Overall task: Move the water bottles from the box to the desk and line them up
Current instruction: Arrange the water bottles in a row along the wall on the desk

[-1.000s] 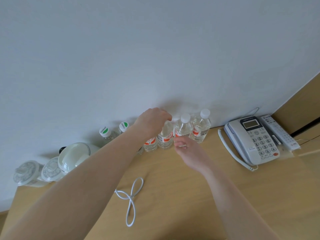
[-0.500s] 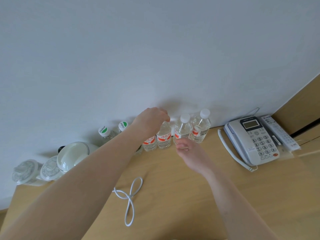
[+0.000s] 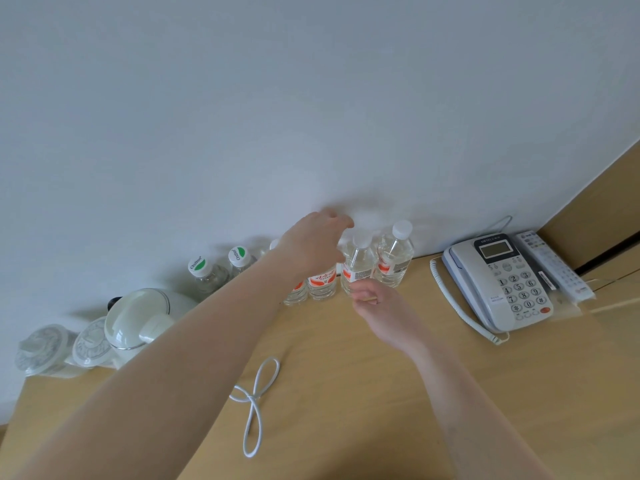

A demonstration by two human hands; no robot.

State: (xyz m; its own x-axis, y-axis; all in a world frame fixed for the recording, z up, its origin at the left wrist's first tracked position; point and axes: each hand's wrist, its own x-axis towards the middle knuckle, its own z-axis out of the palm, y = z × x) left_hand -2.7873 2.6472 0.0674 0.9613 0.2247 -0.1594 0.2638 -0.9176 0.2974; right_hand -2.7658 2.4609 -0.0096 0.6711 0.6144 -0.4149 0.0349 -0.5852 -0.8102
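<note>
gleaming clear plastic bottles, ribbed

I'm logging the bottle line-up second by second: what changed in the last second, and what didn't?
The left hand opened off the cap of the third red-label bottle and now hovers over it. The right hand slid slightly right, its fingers at the base of the second bottle. The bottles, telephone, white cable and kettle stayed put.

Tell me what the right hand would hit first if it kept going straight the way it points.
Most likely the red-labelled water bottle second from the right: the right hand points at its lower body, fingertips close by or touching; depth is unclear.
</note>
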